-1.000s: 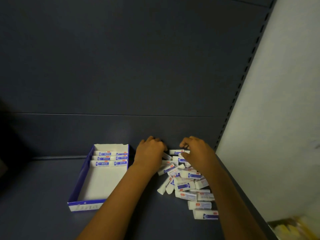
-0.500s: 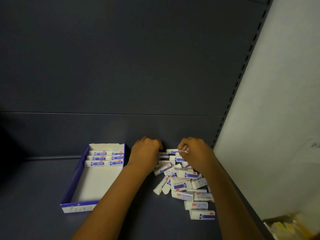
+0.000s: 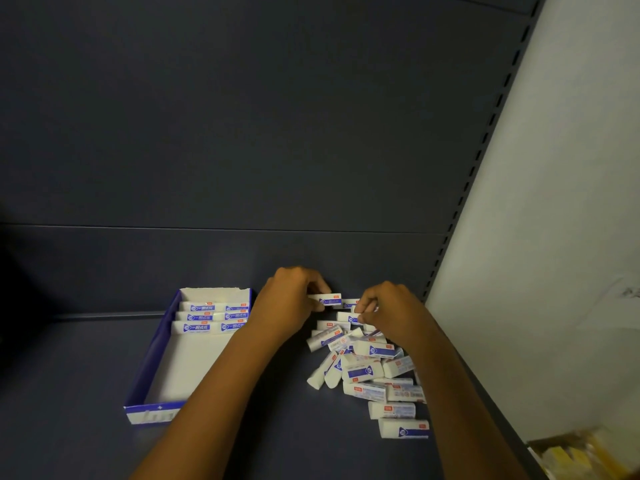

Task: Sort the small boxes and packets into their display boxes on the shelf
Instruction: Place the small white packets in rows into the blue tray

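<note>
Small boxes, white with blue-and-red labels, lie in a loose heap on the dark shelf, right of centre and close to the back panel. Several overlap; a few at the near edge lie apart from the heap, one nearest you flat and alone.

Display box sits left of the heap, well apart from it: blue outer walls, white inside, long axis running away from you. Three rows of the same small boxes stand on edge against its far wall; the nearer part of its floor shows bare white.

Your left hand is at the far end of the heap, fingers curled, pinching one small box by its left end and holding it level. Your right hand is just beside it, fingers curled down onto the far boxes of the heap; its fingertips touch one box there (whether it truly grips that box, you cannot tell). Both forearms reach in from the bottom edge.

A pale side wall stands to the right past a slotted upright. Something yellow, blurred, shows at the lower right corner.
</note>
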`<state>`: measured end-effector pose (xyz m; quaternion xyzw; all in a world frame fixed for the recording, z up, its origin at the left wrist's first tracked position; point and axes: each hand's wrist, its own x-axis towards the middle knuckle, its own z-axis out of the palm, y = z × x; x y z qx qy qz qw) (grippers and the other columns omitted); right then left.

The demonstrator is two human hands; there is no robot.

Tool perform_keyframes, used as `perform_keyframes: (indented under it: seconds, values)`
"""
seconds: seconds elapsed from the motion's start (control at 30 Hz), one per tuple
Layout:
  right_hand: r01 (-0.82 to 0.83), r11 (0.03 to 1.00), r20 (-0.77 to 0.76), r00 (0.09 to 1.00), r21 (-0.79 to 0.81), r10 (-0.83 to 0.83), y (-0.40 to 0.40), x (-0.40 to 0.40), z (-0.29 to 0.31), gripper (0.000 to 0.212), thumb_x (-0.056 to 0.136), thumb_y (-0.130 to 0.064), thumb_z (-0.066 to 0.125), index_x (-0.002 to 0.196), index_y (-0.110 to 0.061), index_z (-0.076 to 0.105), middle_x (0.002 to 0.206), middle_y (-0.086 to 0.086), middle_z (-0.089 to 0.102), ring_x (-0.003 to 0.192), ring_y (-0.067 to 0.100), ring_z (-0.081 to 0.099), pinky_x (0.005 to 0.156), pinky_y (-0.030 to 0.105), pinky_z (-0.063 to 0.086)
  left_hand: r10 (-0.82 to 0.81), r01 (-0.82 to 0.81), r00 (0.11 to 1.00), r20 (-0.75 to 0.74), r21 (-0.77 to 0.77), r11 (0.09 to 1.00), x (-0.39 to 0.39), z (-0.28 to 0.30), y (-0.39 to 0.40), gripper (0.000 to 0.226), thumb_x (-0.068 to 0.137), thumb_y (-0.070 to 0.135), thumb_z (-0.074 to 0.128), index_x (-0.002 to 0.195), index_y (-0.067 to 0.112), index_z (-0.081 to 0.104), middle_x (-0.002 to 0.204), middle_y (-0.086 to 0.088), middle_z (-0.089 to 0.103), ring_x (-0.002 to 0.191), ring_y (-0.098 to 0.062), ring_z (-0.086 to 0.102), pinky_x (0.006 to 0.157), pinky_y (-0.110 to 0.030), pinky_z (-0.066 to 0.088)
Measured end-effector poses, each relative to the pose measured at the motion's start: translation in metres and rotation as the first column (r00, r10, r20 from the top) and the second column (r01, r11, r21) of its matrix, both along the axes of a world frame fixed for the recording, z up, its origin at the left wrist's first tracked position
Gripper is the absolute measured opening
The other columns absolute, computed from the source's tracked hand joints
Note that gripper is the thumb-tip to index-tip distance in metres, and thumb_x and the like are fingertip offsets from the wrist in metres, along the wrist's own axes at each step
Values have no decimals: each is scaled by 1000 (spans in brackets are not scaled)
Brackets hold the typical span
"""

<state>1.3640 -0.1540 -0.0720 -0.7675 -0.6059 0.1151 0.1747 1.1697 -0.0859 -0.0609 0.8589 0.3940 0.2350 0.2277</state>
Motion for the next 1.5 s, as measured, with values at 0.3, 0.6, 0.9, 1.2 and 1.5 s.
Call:
perform_keyframes:
  seconds: [0.3, 0.6, 0.9, 1.2, 1.5]
  values:
    - [-20, 996, 12, 1000, 84, 19, -8, -3, 5, 15, 93, -19, 56, 101, -15, 69, 101, 7, 69, 89, 20, 63, 84, 32, 53, 37, -38, 999, 31, 30, 999, -25, 20, 0, 20, 82, 24, 74, 100, 32, 71, 103, 10, 69, 93, -9, 62, 87, -32, 54]
    - [-53, 963, -184, 977, 264, 104, -5, -32, 17, 13, 87, -18, 67, 98, -11, 70, 92, 2, 70, 80, 14, 66, 74, 22, 53, 105, -104, 994, -6, 90, 990, -113, 33, 10, 18, 76, 20, 80, 85, 34, 73, 76, 16, 68, 73, -2, 64, 67, -20, 50]
    - [-114, 952, -233, 955, 285, 184, 0, -54, 16, 22, 85, -17, 68, 106, -11, 70, 102, 3, 72, 88, 11, 68, 80, 23, 55, 75, -73, 994, -74, 30, 997, -168, 12, 15, 18, 77, 21, 77, 92, 31, 73, 88, 14, 67, 78, -2, 62, 73, -17, 53]
    - [-145, 929, -332, 906, 341, 264, -4, -96, 24, 17, 83, -12, 72, 98, -19, 74, 92, -11, 73, 83, 1, 69, 71, 12, 51, 95, -91, 993, -75, 57, 994, -184, 9, 15, 17, 77, 24, 78, 94, 28, 76, 92, 10, 71, 80, -8, 63, 76, -23, 55]
    - [-281, 918, -155, 930, 281, 332, 28, -165, 26, 20, 84, -25, 70, 101, -16, 71, 99, -3, 71, 85, 5, 67, 66, 7, 49, 178, -145, 960, -216, 158, 977, -188, 3, 16, 20, 80, 34, 75, 100, 29, 73, 100, 8, 66, 84, -7, 54, 72, -19, 47]
